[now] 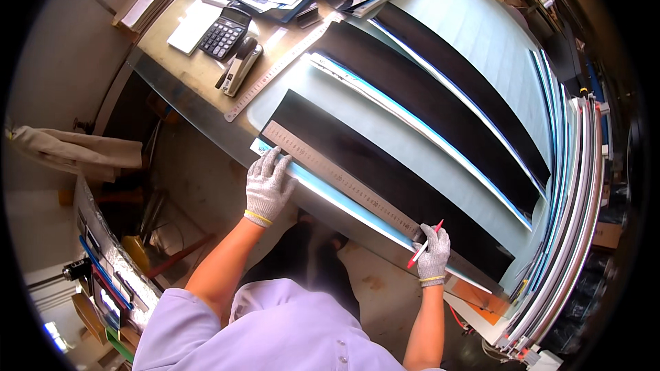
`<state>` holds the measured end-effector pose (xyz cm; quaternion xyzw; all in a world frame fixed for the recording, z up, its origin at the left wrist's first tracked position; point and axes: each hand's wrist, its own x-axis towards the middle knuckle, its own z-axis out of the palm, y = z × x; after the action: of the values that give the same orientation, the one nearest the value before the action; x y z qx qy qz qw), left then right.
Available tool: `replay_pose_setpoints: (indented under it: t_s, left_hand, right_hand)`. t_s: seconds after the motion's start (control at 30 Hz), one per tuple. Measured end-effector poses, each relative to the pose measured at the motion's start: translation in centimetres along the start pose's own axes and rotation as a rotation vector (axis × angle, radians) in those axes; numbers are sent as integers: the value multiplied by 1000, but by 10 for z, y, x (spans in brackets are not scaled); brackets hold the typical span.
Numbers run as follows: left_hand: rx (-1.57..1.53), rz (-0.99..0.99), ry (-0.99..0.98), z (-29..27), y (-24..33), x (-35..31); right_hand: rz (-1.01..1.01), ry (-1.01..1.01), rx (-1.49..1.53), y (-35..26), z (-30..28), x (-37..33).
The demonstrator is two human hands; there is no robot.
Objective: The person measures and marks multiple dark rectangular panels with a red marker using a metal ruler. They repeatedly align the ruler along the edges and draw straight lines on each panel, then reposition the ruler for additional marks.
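Note:
Nearest to me, a long black strip point(388, 177) lies slantwise on the table, with a pale blue and white edge point(342, 200) along its near side. A steel ruler point(338, 177) rests lengthwise on it. My left hand point(268, 187), in a grey knit glove, has its fingers stretched out and laid on the strip's near edge by the ruler's left part. At the ruler's right end my right hand point(433, 254), gloved the same way, is closed around a red and white pen point(425, 244). The pen is tilted, and the hand partly covers the ruler's end.
Two more black strips point(426, 113) point(474, 82) lie beyond on the pale table mat point(454, 7). A calculator point(225, 33), a stapler point(242, 67) and another ruler point(282, 65) are at the far left. Stacked long sheets point(567, 213) stand along the right edge.

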<state>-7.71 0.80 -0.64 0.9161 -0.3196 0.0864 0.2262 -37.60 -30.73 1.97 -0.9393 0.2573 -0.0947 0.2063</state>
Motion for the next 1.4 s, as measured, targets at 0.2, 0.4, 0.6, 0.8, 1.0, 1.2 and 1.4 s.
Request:
replay_pose_setpoints:
  t_s: [0.2, 0.4, 0.6, 0.8, 1.0, 1.2, 1.4]
  left_hand:
    - [79, -13, -70, 3, -3, 1]
    - [113, 0, -118, 0, -3, 5]
    - [115, -9, -135, -1, -2, 6]
    - [130, -1, -148, -2, -2, 6]
    - [154, -1, -173, -3, -4, 6]
    - [207, 36, -168, -5, 0, 12]
    - [236, 5, -221, -3, -7, 12]
  right_hand:
    - [-5, 26, -17, -6, 0, 12]
    - [40, 52, 12, -9, 2, 16]
    - [109, 51, 71, -11, 5, 16]
    - [108, 57, 60, -11, 6, 17]
    - [121, 53, 65, -12, 7, 16]
    - [103, 130, 15, -15, 9, 14]
    - [165, 345, 77, 4, 25, -8]
